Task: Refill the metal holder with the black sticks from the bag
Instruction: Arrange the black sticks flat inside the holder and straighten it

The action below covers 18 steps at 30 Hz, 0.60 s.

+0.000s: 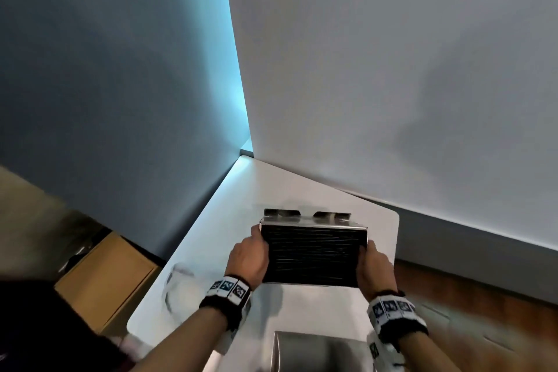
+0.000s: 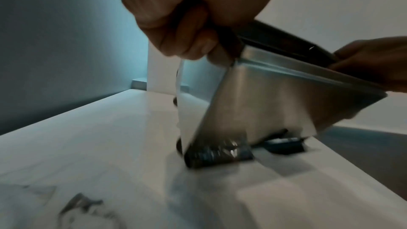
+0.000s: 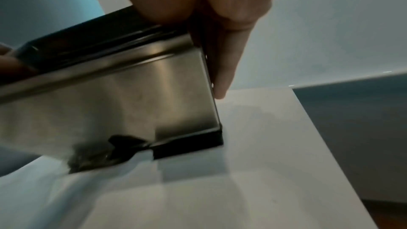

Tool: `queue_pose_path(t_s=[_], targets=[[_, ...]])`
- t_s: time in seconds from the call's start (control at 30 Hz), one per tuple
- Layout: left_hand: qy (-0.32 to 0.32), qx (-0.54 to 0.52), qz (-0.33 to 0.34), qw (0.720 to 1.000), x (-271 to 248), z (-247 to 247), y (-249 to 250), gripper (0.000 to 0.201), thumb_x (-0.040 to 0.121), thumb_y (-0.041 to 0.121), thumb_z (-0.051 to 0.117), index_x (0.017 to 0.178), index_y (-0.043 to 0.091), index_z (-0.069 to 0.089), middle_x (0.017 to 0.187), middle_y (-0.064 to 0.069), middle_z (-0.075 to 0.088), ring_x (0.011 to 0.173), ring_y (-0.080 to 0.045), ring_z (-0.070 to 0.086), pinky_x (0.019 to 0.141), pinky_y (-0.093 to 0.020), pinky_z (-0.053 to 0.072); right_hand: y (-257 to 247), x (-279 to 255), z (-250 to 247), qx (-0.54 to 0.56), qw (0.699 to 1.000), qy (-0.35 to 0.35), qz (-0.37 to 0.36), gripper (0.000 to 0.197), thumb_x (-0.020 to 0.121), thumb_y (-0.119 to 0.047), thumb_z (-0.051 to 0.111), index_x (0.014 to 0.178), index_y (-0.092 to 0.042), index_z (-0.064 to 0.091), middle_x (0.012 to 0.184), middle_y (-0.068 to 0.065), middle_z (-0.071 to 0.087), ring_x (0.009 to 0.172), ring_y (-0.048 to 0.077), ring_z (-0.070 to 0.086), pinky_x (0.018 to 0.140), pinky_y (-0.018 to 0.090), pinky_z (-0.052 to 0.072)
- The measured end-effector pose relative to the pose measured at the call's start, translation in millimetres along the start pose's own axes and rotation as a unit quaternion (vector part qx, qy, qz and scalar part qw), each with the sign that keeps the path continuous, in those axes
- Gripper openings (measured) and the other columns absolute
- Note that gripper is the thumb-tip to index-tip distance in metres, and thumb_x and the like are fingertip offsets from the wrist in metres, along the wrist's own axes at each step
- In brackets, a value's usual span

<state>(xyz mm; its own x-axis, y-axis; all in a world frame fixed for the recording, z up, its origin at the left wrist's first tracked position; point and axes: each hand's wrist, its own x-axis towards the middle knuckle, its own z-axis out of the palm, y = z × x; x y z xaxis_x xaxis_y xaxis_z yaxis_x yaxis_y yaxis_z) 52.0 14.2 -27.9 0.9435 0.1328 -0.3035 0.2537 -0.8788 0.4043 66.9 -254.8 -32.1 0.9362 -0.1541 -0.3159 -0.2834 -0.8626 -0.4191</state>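
Note:
The metal holder (image 1: pixel 314 222) stands on the white table (image 1: pixel 271 184), tipped toward me so that its open top faces up. Black sticks (image 1: pixel 314 254) fill it, lying side by side. My left hand (image 1: pixel 250 254) grips its left side; in the left wrist view the fingers (image 2: pixel 187 23) curl round the holder's (image 2: pixel 275 97) upper corner. My right hand (image 1: pixel 374 266) holds the right side, thumb over the sticks' edge. In the right wrist view its fingers (image 3: pixel 222 69) lie straight down the holder's (image 3: pixel 132 102) side wall. Only the holder's far bottom edge touches the table.
A crumpled clear plastic bag (image 1: pixel 178 284) lies on the table left of my left wrist. A flat metal piece (image 1: pixel 317 350) sits near the table's front edge. Walls close the corner behind. The table's right edge (image 1: pixel 397 235) is just past the holder. A wooden cabinet (image 1: pixel 111 278) stands lower left.

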Motion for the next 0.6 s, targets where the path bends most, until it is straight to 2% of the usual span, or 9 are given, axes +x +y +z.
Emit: queue_pose_path(t_s=[0.13,0.23,0.33,0.5,0.6], targets=[[-0.004,-0.023,-0.03,0.999,19.2,-4.9,13.9,0.02,0.102,0.019,0.031,0.112,0.008,0.044,0.116,-0.023,0.064,0.102,-0.044,0.06,0.082,-0.045,0.048,-11.9,31.0,-13.9,-0.029,0.999,-0.012,0.01,0.019,0.095,-0.012,0.036,0.105,-0.006,0.051,0.103,0.022,0.065,0.095,0.043,0.062,0.076,0.041,0.046],[0.001,-0.042,-0.047,0.998,14.2,-7.5,11.3,0.015,0.101,0.018,0.029,0.107,0.011,0.041,0.114,-0.023,0.064,0.102,-0.044,0.06,0.082,-0.045,0.047,-13.6,28.5,-22.6,-0.044,0.999,-0.006,-0.024,0.013,0.095,-0.012,0.035,0.1,-0.009,0.047,0.095,0.018,0.066,0.087,0.041,0.062,0.069,0.039,0.043],[0.012,-0.065,-0.041,0.997,1.8,-0.2,4.4,0.007,0.101,0.02,0.028,0.101,0.018,0.034,0.106,-0.019,0.065,0.096,-0.042,0.061,0.075,-0.042,0.043,-8.0,14.9,-24.5,-0.052,0.997,0.002,-0.059,0.008,0.096,-0.013,0.034,0.094,-0.013,0.042,0.088,0.015,0.065,0.081,0.039,0.062,0.065,0.039,0.041],[-0.003,-0.074,-0.049,0.996,1.1,11.0,-4.1,0.016,0.102,0.022,0.029,0.106,0.013,0.042,0.108,-0.019,0.065,0.097,-0.041,0.062,0.079,-0.043,0.048,-8.6,17.9,-16.9,-0.068,0.996,-0.027,-0.043,0.009,0.095,-0.013,0.037,0.095,-0.012,0.045,0.097,0.016,0.066,0.09,0.039,0.063,0.067,0.036,0.039],[0.007,-0.079,-0.045,0.996,2.3,13.4,-10.6,0.015,0.103,0.022,0.029,0.107,0.014,0.042,0.105,-0.019,0.066,0.094,-0.04,0.063,0.076,-0.042,0.046,-8.9,10.1,-12.1,-0.059,0.997,-0.033,-0.036,0.007,0.096,-0.015,0.036,0.091,-0.014,0.041,0.091,0.015,0.064,0.087,0.039,0.062,0.066,0.037,0.038]])
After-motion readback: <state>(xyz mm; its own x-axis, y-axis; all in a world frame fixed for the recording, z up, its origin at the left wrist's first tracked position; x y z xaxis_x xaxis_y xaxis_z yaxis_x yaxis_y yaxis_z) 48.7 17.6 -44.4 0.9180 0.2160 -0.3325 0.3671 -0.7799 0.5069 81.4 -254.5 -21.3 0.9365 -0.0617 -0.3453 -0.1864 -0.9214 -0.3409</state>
